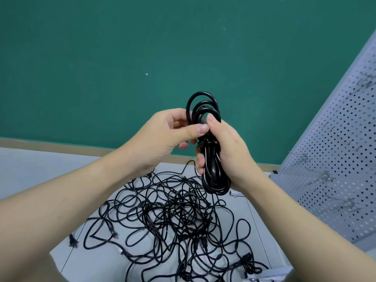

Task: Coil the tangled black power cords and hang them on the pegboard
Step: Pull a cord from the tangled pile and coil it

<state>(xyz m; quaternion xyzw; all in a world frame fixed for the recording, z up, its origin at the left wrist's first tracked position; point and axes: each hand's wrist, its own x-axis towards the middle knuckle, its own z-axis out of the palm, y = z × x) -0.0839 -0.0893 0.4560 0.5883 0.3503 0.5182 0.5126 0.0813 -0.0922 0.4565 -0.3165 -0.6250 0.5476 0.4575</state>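
1. Nearest the camera: tangled heap of loose black power cords [179, 226] on the pale grey floor panel [67, 237], spread from its near edge up towards the wall, several plugs poking out at the near-left corner. Still most of the job, by the look of it.
2. Above the heap: one coiled black power cord bundle [209, 151] held in mid-air, loops gathered lengthwise, a wrap around its middle.
3. Right hand [227, 151]: fingers and thumb curled round the bundle's waist, gripping it.
4. Left hand [162, 135]: thumb and fingers pinching a strand at the bundle's upper loops. Likely finishing or tucking the wrap; can't tell if the end is secured.
5. Progress: one cord nearly coiled, not hung.
6. Right side: white perforated metal pegboard [335, 159], leaning, with bare wire hooks [323, 178]. No coils visible on it.
7. Far: plain teal wall [122, 58] with a tan skirting strip [61, 145] at the floor's far edge.
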